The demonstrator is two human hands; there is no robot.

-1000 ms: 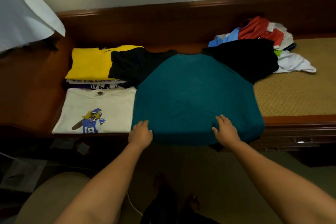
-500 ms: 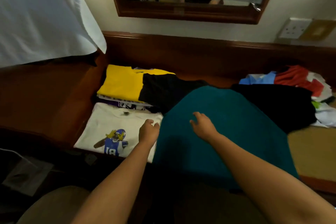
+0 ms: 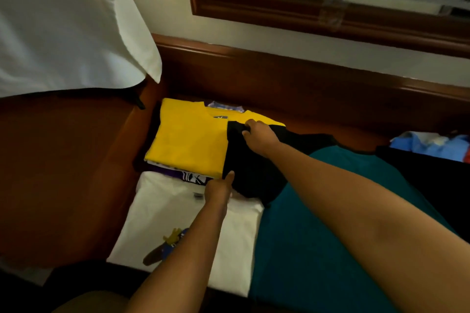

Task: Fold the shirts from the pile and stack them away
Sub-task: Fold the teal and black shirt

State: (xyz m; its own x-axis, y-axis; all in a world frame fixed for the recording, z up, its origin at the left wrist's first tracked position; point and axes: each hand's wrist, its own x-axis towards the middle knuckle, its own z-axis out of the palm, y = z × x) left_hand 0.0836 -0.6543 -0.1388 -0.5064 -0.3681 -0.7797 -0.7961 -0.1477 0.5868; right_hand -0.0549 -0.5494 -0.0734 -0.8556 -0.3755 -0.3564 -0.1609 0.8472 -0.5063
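Note:
A teal shirt (image 3: 330, 223) with black sleeves lies spread on the wooden bench. Its left black sleeve (image 3: 251, 168) lies over a folded yellow shirt (image 3: 190, 140). My right hand (image 3: 256, 134) grips the far edge of that sleeve, fingers curled over the cloth. My left hand (image 3: 221, 187) holds the sleeve's near edge, thumb pointing up along it. A folded white shirt (image 3: 183, 223) with a printed figure lies in front of the yellow stack. The unfolded pile (image 3: 432, 145) shows at the right edge.
The wooden bench (image 3: 63, 173) runs along a wall with a raised back ledge (image 3: 279, 76). A white cloth (image 3: 63, 20) hangs at upper left. A wood-framed mirror (image 3: 330, 12) is on the wall above. Purple shirts lie under the yellow one.
Both hands left the teal shirt's hem and moved up and left to its left black sleeve, now holding it. The camera turned left and closer.

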